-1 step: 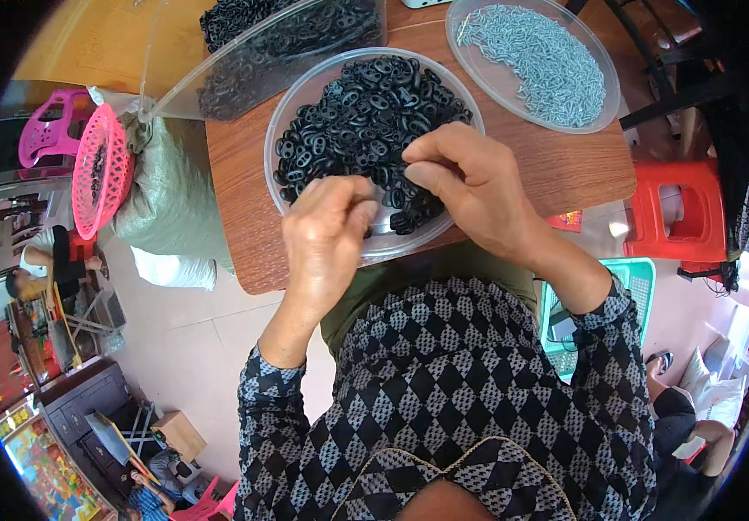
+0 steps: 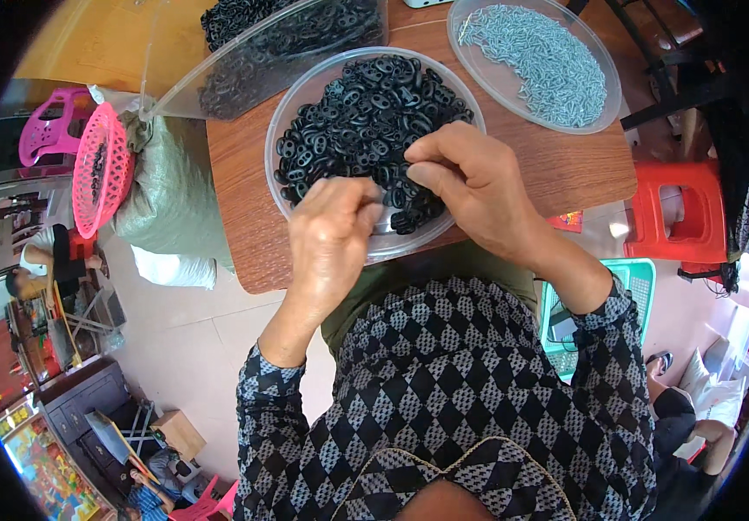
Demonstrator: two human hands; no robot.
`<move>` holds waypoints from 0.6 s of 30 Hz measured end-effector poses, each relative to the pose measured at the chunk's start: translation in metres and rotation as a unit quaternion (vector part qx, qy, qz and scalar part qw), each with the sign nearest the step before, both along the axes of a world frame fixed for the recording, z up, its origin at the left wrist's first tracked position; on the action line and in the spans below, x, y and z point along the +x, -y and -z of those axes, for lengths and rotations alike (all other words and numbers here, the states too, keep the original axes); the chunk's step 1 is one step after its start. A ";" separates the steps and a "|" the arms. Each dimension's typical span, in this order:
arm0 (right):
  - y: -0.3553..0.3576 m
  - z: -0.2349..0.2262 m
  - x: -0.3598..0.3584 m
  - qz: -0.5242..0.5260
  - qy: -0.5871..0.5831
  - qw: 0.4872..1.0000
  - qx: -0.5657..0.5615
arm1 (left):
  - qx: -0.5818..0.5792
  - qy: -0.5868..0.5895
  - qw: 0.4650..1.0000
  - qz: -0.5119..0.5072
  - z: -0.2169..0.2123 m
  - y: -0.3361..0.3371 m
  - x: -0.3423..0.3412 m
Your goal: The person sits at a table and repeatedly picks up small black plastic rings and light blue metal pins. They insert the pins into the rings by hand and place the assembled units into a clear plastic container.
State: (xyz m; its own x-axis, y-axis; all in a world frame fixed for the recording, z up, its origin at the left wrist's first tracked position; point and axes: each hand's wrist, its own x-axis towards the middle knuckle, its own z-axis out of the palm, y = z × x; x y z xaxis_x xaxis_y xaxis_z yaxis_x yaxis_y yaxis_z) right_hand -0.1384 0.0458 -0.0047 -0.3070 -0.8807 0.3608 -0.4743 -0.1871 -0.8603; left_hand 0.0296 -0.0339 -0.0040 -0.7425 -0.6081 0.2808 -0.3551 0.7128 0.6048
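Observation:
A round clear plastic tub (image 2: 274,165) on the wooden table holds a heap of small black oval pieces with two holes (image 2: 366,117). Over its near left rim, my left hand (image 2: 329,227) is closed, thumb and fingers pinched; what sits between them, if anything, is hidden. My right hand (image 2: 470,182) hovers over the right side of the heap, its thumb and forefinger also pinched, and I cannot make out anything in the pinch. At the tub's near side, between my hands, a patch of its bottom shows beside a few black pieces.
A round lid (image 2: 605,122) with small silvery screws (image 2: 540,65) lies at the table's far right. Behind the tub stands a clear bin (image 2: 261,74) with more black pieces. A pink basket (image 2: 101,174) rests by a pale sack (image 2: 170,191). Red stool (image 2: 674,213) at right; people sit farther off.
My left hand has shifted slightly to the right, toward the other hand. My right hand stays nearly where it was, still pinched.

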 end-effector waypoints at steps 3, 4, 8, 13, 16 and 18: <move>0.000 0.000 -0.001 0.005 -0.072 0.997 -0.024 | -0.064 0.023 0.997 0.035 0.002 -0.003 -0.007; 0.000 0.000 -0.001 0.007 -0.085 0.996 -0.026 | -0.076 0.050 0.995 0.041 0.004 -0.002 -0.010; -0.002 -0.003 -0.003 0.004 -0.089 0.996 -0.024 | -0.152 0.089 0.982 0.074 0.013 0.001 -0.018; -0.001 0.000 -0.007 0.008 -0.081 0.996 -0.029 | -0.164 0.128 0.973 0.099 0.011 0.003 -0.025; -0.001 -0.001 -0.008 0.010 -0.080 0.996 -0.026 | -0.153 0.122 0.976 0.098 0.012 0.006 -0.027; -0.002 -0.001 -0.010 0.016 -0.081 0.996 -0.022 | -0.148 0.111 0.978 0.094 0.013 0.005 -0.026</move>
State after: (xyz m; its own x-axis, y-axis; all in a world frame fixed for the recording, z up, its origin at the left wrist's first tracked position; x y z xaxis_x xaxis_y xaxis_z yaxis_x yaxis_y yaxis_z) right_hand -0.1480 0.0474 -0.0035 -0.2702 -0.8533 0.4460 -0.6120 -0.2054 -0.7637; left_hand 0.0031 -0.0391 -0.0169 -0.8956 -0.3719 0.2443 -0.3004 0.9104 0.2847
